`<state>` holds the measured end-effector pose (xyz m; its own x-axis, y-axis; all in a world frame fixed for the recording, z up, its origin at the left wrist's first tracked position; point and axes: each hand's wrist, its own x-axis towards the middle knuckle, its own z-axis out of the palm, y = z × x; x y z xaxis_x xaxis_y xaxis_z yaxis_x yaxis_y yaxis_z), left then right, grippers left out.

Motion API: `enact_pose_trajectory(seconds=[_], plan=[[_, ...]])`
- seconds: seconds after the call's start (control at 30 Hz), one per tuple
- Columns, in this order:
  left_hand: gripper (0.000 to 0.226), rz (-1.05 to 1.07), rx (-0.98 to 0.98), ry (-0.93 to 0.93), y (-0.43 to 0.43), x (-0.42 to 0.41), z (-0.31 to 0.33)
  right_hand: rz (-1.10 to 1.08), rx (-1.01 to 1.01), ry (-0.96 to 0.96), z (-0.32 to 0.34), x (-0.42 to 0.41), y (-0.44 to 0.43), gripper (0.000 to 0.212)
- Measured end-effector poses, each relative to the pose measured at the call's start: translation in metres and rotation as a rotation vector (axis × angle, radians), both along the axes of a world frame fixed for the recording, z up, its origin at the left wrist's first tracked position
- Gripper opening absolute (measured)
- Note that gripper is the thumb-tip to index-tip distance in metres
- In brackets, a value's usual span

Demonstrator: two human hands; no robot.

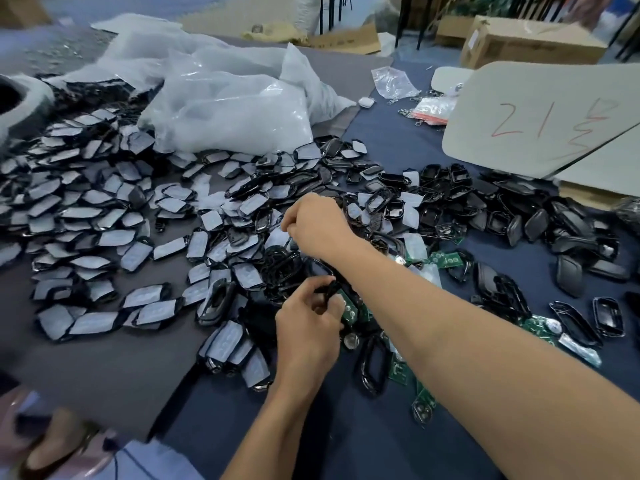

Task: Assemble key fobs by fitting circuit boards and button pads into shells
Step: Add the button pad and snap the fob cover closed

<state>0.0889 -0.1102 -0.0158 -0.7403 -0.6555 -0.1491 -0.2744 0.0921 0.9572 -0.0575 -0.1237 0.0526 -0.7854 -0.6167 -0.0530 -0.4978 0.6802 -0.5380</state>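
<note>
My left hand [306,327] pinches a small black shell part [327,289] between thumb and fingers, just over a green circuit board [349,311]. My right hand [317,225] reaches across into the pile with its fingers curled downward; what they hold is hidden beneath the hand. Several black key fob shells with pale film on them [145,247] cover the left and middle of the table. Bare black shell halves [568,275] spread to the right. More green circuit boards [400,370] lie near my right forearm.
Crumpled clear plastic bags [228,102] sit behind the pile. A pale board with red writing [540,119] leans at the right, with cardboard boxes [530,39] behind it. A grey mat [114,372] covers the left part of the blue table [346,438].
</note>
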Motion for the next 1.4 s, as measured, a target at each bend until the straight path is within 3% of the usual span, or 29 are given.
enact_pose_trajectory(seconds=[0.27,0.57,0.7,0.8,0.87,1.03,1.1,1.2,1.3,1.4], plan=[[0.016,-0.016,0.023,-0.041,-0.001,-0.001,0.0,-0.003,-0.074,-0.013,-0.006,0.011,-0.023,0.026],[0.021,-0.062,-0.024,-0.032,-0.002,0.002,0.002,0.214,0.193,0.11,-0.024,0.001,-0.055,0.041],[0.041,-0.068,-0.052,-0.038,-0.004,0.0,-0.002,0.244,0.231,0.297,-0.025,0.001,-0.062,0.031],[0.041,-0.074,-0.093,-0.009,-0.003,0.001,-0.002,0.241,0.252,0.449,-0.024,0.008,-0.063,0.02],[0.033,-0.07,-0.09,0.003,-0.003,0.002,0.0,0.262,0.208,0.45,-0.029,0.013,-0.058,0.025],[0.011,-0.053,-0.037,-0.024,-0.003,0.001,0.003,0.267,0.014,0.341,-0.021,0.027,-0.027,0.046],[0.01,-0.061,-0.058,-0.01,-0.003,0.002,0.002,0.164,-0.088,0.181,-0.015,0.034,-0.013,0.05],[0.012,-0.075,-0.127,0.02,-0.004,0.002,0.001,-0.012,-0.306,-0.137,-0.01,0.04,0.009,0.038],[0.009,-0.089,-0.088,0.001,-0.004,0.0,-0.001,-0.153,-0.484,-0.194,-0.002,0.047,0.03,0.023],[0.022,-0.033,0.03,-0.008,0.0,0.0,0.003,-0.391,-0.701,-0.394,0.005,0.051,0.052,0.023]])
